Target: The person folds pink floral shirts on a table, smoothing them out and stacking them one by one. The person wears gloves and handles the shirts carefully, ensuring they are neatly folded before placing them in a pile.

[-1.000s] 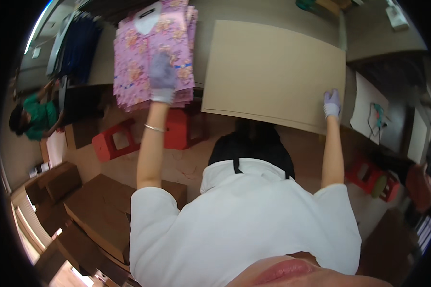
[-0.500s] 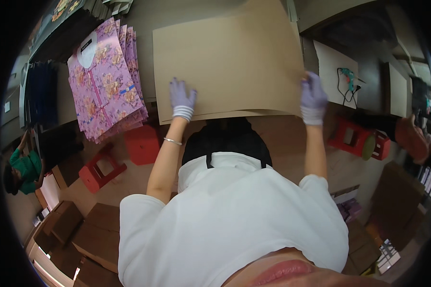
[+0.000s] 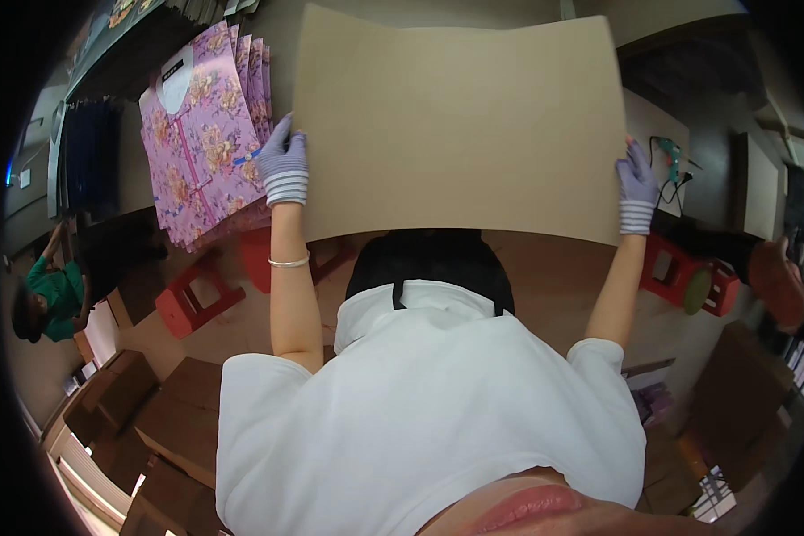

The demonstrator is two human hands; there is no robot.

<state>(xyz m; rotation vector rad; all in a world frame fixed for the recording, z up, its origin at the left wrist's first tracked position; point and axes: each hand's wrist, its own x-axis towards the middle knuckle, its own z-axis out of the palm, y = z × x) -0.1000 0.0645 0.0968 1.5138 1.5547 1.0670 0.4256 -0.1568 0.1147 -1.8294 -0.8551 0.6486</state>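
Note:
A large tan sheet of paperboard (image 3: 460, 129) spans the space between my hands, bowing slightly along its near edge. Gripping its left edge is my left hand (image 3: 283, 165), in a lilac glove with a striped cuff. My right hand (image 3: 636, 183), gloved the same way, holds the right edge. Parts of the fingers on both hands go out of sight behind the sheet. Close beyond my left hand lies a fanned stack of pink floral shirt-shaped printed cards (image 3: 201, 134).
A teal glue gun (image 3: 668, 152) with a black cord lies on a pale board at the right. Red stools (image 3: 196, 295) stand under the table, and brown cartons (image 3: 183, 406) sit behind me. A person in green (image 3: 58, 290) is at far left; another person's arm (image 3: 773, 268) shows at far right.
The paperboard sheet has come up off the table, held at both sides. My left hand has moved left from the sheet's surface to its edge; my right hand has shifted right.

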